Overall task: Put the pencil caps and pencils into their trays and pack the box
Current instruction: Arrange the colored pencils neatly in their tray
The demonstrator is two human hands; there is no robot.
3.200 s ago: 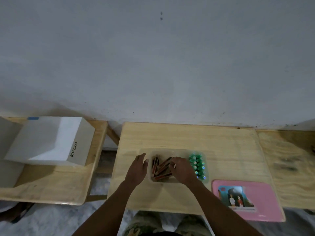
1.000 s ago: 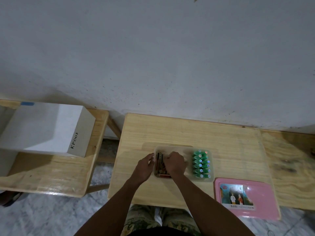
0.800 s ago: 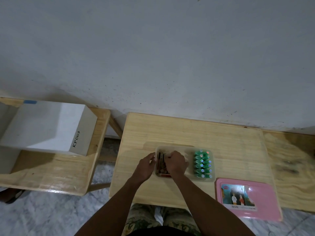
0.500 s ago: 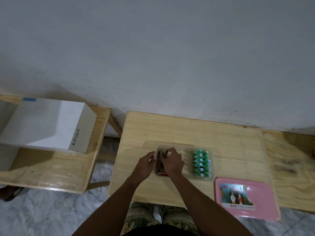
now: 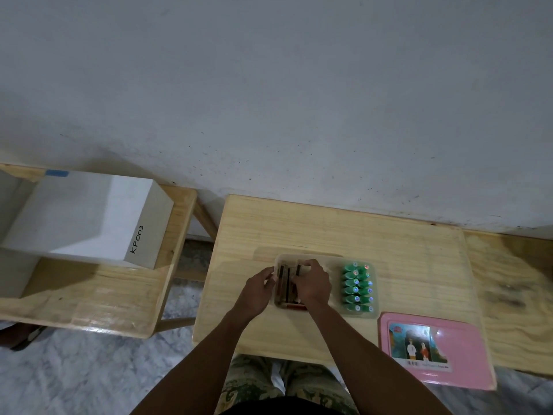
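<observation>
A clear plastic tray (image 5: 335,260) lies on the small wooden table (image 5: 329,229). Its right half holds two rows of green pencil caps (image 5: 357,287). Its left half holds several short brown and red pencils (image 5: 284,286), lying lengthwise. My left hand (image 5: 258,287) rests at the tray's left edge with its fingers touching the pencils. Over the pencils sits my right hand (image 5: 312,284), fingers curled down onto them and hiding part of them. A pink box lid (image 5: 460,348) with a picture label lies at the table's front right.
A white carton (image 5: 80,217) marked KP003 stands on a second wooden table (image 5: 125,298) to the left. Another wooden surface (image 5: 514,295) adjoins on the right. A grey wall rises right behind the tables. A gap with floor separates the left table from mine.
The pencils lay crossed in the tray 3.2 s ago; now they lie lined up lengthwise. My right hand has shifted slightly toward the tray's far end. My left hand stays at the tray's left edge.
</observation>
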